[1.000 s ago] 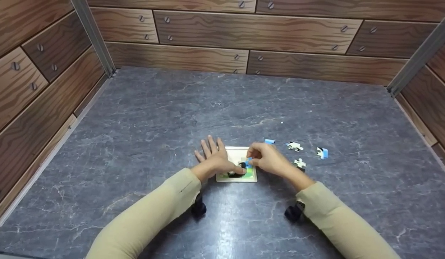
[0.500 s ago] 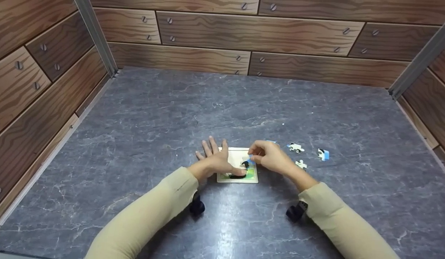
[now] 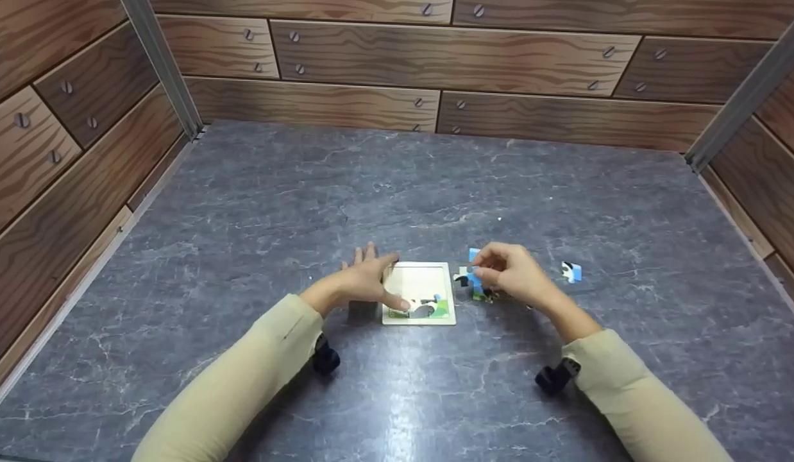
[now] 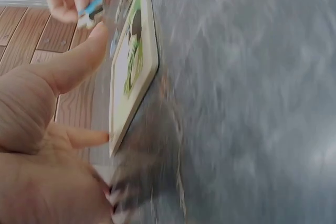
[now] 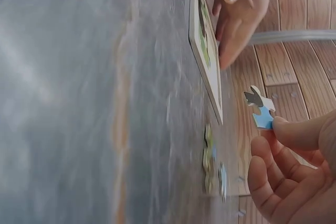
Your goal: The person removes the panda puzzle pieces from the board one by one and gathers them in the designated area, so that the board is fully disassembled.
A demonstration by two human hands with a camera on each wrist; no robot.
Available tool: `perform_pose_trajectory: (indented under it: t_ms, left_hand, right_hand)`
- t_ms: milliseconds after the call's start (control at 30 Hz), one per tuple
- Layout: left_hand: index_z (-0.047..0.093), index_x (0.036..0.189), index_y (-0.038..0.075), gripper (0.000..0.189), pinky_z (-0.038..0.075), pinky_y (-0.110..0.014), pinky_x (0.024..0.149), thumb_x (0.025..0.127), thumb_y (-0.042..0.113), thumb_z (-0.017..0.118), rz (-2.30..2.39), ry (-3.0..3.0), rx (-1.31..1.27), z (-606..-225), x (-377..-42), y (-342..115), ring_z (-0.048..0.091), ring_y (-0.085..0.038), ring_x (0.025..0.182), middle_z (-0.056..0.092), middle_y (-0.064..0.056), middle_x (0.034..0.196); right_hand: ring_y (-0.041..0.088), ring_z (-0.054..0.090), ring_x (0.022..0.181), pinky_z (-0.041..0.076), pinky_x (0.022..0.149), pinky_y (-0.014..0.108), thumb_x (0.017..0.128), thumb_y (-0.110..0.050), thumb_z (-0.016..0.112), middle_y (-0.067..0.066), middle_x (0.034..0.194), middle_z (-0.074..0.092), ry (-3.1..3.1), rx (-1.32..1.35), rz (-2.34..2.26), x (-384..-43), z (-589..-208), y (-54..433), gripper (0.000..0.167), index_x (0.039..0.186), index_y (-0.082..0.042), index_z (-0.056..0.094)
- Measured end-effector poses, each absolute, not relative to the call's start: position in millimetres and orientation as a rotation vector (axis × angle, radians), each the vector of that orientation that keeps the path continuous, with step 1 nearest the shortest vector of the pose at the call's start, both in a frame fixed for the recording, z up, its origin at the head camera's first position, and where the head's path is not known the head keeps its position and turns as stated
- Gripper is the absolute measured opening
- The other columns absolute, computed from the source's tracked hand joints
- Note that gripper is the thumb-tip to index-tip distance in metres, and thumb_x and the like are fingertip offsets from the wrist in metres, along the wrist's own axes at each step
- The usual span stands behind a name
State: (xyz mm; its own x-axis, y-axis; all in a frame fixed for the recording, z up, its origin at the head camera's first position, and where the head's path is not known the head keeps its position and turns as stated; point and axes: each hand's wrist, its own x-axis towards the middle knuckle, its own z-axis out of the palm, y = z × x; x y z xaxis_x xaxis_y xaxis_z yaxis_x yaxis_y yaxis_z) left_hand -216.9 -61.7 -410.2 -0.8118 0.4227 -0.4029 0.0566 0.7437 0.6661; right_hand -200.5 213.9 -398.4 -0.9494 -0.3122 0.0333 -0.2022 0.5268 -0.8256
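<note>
My right hand [image 3: 515, 273] pinches a jigsaw piece [image 5: 261, 107] of blue, white and black between thumb and fingers. The piece is held above the table, just right of the puzzle tray [image 3: 451, 308]. That tray is square with a pale frame; green, white and black pieces fill part of its near side, while its far part shows bare backing. At its left edge is my left hand [image 3: 362, 281], fingers spread, with the thumb over the near-left part. In the left wrist view, one fingertip of this left hand [image 4: 37, 124] is at the tray's rim.
A loose blue-and-white piece [image 3: 571, 272] lies to the right on the grey marbled table [image 3: 294, 192]. More loose pieces [image 5: 209, 161] lie beside the tray, partly hidden under my right hand in the head view. Wood-patterned walls [image 3: 358, 54] enclose the table.
My right hand has moved right, away from the tray, carrying the jigsaw piece out with it. The left hand has shifted left and its thumb has lifted off the assembled pieces.
</note>
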Motion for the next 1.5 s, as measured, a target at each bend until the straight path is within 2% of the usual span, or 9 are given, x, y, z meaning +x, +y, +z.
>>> perform_pose_trajectory:
  t_ms: [133, 300, 733, 1133, 1500]
  left_hand:
    - [0.017, 0.151, 0.024, 0.099, -0.015, -0.052, 0.105, 0.073, 0.042, 0.076, 0.832, 2.364, 0.447, -410.0, -220.3, -75.6, -0.023, -0.029, 0.135, -0.020, -0.013, 0.151]
    - [0.009, 0.151, 0.029, 0.106, -0.017, -0.050, 0.105, 0.071, 0.043, 0.077, 0.690, 2.345, 0.548, -411.9, -222.9, -86.6, -0.025, -0.024, 0.135, -0.025, -0.008, 0.150]
    - [-0.006, 0.149, 0.033, 0.111, -0.019, -0.050, 0.104, 0.072, 0.054, 0.071, 0.496, 2.371, 0.643, -419.8, -221.6, -88.4, -0.030, -0.024, 0.133, -0.032, -0.007, 0.147]
    - [-0.008, 0.149, 0.032, 0.110, -0.021, -0.049, 0.103, 0.073, 0.054, 0.069, 0.484, 2.369, 0.641, -419.8, -222.2, -86.8, -0.032, -0.023, 0.131, -0.034, -0.006, 0.146]
    - [-0.007, 0.149, 0.032, 0.110, -0.020, -0.051, 0.103, 0.073, 0.055, 0.069, 0.474, 2.377, 0.648, -420.9, -223.3, -86.6, -0.031, -0.023, 0.132, -0.033, -0.006, 0.147]
  right_hand:
    - [0.019, 0.059, 0.068, 0.051, 0.059, 0.029, 0.086, -0.002, 0.064, 0.011, 0.082, 0.063, 2.664, -0.428, -1.422, -199.6, -398.4, 228.3, 0.012, 0.095, 0.004, 0.064]
    - [0.018, 0.057, 0.066, 0.050, 0.057, 0.027, 0.085, -0.003, 0.064, 0.011, 0.081, 0.062, 2.675, -0.355, -1.441, -196.6, -396.0, 247.5, 0.014, 0.095, 0.006, 0.063]
    - [0.012, 0.057, 0.064, 0.050, 0.058, 0.027, 0.086, -0.005, 0.064, 0.013, 0.082, 0.063, 2.684, -0.207, -1.465, -178.7, -395.4, 304.7, 0.022, 0.102, 0.010, 0.060]
    - [0.012, 0.057, 0.063, 0.052, 0.057, 0.027, 0.087, -0.004, 0.063, 0.009, 0.077, 0.062, 2.672, -0.065, -1.418, -168.0, -406.0, 347.4, 0.024, 0.103, 0.013, 0.057]
    - [0.013, 0.057, 0.063, 0.050, 0.054, 0.027, 0.088, -0.003, 0.061, 0.008, 0.076, 0.062, 2.710, -0.007, -1.235, -167.8, -413.3, 361.4, 0.022, 0.103, 0.012, 0.058]
